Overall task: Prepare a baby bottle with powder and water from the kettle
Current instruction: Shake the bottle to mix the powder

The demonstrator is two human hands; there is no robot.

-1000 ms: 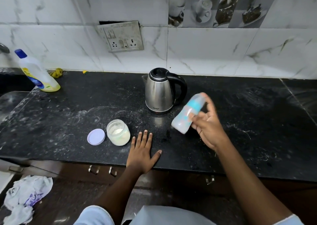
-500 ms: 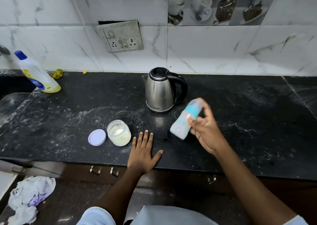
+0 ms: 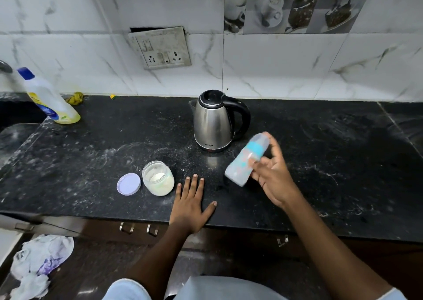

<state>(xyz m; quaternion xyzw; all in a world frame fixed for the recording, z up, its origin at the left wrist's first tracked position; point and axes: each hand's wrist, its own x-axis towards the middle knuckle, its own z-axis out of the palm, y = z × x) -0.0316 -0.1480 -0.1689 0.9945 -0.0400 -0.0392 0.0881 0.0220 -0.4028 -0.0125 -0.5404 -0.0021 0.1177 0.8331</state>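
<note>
My right hand (image 3: 272,176) grips a baby bottle (image 3: 246,160) with a blue collar, tilted with its top pointing up and to the right, blurred by motion, just right of and in front of the steel kettle (image 3: 214,121). The kettle stands upright with its black lid closed and its handle to the right. An open jar of white powder (image 3: 158,178) sits on the black counter (image 3: 91,157), its lilac lid (image 3: 128,184) lying flat beside it on the left. My left hand (image 3: 191,202) lies flat on the counter, fingers spread, just right of the jar.
A tilted yellow detergent bottle (image 3: 49,100) with a blue cap stands at the far left by the sink edge. A socket plate (image 3: 161,48) hangs on the tiled wall. Crumpled cloth (image 3: 39,265) lies on the floor at lower left. Drawer handles (image 3: 137,228) sit under the counter edge.
My right hand keeps shaking the bottle: it dropped and tipped slightly between frames, staying near the kettle. My left hand has stayed flat on the counter.
</note>
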